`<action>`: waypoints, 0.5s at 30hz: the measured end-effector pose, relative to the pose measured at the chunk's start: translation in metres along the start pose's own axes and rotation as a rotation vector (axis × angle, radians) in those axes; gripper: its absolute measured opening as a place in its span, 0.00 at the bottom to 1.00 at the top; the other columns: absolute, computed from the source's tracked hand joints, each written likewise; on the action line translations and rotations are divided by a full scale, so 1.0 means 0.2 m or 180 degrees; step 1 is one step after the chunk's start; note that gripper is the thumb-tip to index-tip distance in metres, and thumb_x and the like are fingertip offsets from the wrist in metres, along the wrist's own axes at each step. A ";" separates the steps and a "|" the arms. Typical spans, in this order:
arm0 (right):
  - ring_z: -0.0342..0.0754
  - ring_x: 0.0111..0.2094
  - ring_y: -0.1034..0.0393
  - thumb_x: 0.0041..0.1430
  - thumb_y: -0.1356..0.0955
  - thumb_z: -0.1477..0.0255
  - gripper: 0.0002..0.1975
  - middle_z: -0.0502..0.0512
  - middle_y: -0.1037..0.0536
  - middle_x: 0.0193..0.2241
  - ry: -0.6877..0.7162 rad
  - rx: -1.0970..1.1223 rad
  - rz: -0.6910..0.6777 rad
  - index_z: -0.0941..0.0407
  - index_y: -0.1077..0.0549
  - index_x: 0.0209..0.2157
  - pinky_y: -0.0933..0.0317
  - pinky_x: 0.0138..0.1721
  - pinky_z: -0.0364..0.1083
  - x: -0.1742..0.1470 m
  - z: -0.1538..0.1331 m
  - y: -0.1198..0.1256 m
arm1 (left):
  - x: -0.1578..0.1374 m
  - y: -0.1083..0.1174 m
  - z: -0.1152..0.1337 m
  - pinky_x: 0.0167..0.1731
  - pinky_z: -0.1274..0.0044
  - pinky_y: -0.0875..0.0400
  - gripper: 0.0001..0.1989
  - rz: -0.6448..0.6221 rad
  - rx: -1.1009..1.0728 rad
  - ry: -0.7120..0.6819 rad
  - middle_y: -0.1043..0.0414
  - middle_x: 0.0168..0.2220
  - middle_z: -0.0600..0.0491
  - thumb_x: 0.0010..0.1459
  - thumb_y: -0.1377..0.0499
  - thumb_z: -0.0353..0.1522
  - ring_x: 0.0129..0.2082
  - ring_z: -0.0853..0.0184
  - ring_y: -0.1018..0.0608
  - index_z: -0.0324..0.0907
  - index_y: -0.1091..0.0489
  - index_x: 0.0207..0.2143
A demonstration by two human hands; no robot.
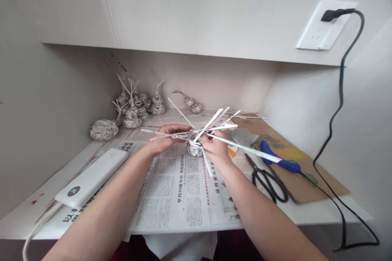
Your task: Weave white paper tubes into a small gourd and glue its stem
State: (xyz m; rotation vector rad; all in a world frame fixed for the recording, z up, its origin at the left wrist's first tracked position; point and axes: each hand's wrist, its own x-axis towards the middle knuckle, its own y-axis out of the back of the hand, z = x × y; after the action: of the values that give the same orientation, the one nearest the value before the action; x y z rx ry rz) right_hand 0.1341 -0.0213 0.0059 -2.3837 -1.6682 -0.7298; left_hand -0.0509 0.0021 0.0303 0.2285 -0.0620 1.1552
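Observation:
Between my hands, just over the newspaper [165, 191], is a small round woven paper basket [195, 147] with several white paper strips sticking out from its top. My left hand [168, 136] curls round its left side, the fingers at the rim and strips. On the right side my right hand [217, 142] is closed at the rim, thumb and fingers pressed on the strips. One long paper strip [245, 147] reaches out to the right, passing over the blue glue gun. The fingertips of both hands are partly hidden by the strips.
Black scissors [269, 181] and a blue glue gun [280, 159] lie at the right, the gun on brown cardboard [318, 183]. Its black cord [332, 124] hangs near the socket [321, 26]. Left are a white power strip-like device [92, 177] and several woven gourds [133, 116].

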 end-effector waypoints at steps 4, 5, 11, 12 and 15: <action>0.49 0.29 0.27 0.51 0.34 0.69 0.05 0.52 0.22 0.27 0.0132 -0.0230 -0.0048 0.55 0.28 0.28 0.36 0.32 0.45 -0.03 -0.03 0.00 | 0.02 -0.04 -0.03 0.41 0.67 0.25 0.21 0.0349 0.0078 -0.0088 0.20 0.37 0.45 0.42 0.30 0.39 0.36 0.58 0.19 0.37 0.22 0.38; 0.49 0.30 0.27 0.52 0.34 0.69 0.05 0.52 0.21 0.27 0.0202 -0.0296 -0.0066 0.55 0.27 0.29 0.35 0.32 0.45 -0.04 -0.03 0.00 | 0.02 -0.05 -0.03 0.40 0.68 0.25 0.20 0.0405 0.0114 -0.0147 0.20 0.36 0.46 0.42 0.30 0.39 0.35 0.58 0.19 0.37 0.22 0.38; 0.50 0.32 0.26 0.54 0.36 0.73 0.07 0.54 0.20 0.29 0.0806 -0.1073 -0.0091 0.54 0.26 0.30 0.36 0.35 0.45 -0.07 -0.05 -0.02 | 0.03 -0.09 -0.07 0.37 0.73 0.26 0.15 0.0699 0.0415 -0.0502 0.20 0.33 0.48 0.44 0.32 0.35 0.34 0.62 0.20 0.38 0.21 0.36; 0.50 0.32 0.26 0.54 0.36 0.73 0.07 0.54 0.21 0.28 0.0833 -0.1119 -0.0121 0.54 0.26 0.30 0.36 0.35 0.45 -0.07 -0.05 -0.02 | 0.02 -0.09 -0.08 0.36 0.74 0.26 0.13 0.0760 0.0495 -0.0567 0.20 0.32 0.49 0.45 0.33 0.34 0.33 0.62 0.20 0.38 0.22 0.34; 0.50 0.31 0.27 0.53 0.35 0.73 0.06 0.54 0.21 0.28 0.0776 -0.1073 -0.0160 0.55 0.26 0.30 0.36 0.35 0.45 -0.07 -0.05 -0.02 | 0.01 -0.10 -0.08 0.31 0.77 0.28 0.08 0.0910 0.1028 -0.0734 0.21 0.30 0.51 0.48 0.37 0.31 0.29 0.65 0.21 0.39 0.23 0.34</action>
State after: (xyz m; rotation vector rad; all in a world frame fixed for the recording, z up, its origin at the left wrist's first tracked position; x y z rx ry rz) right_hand 0.1227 -0.0361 0.0080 -2.3406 -1.6146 -1.3459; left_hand -0.0323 -0.0011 0.0125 0.6560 -0.1141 1.4176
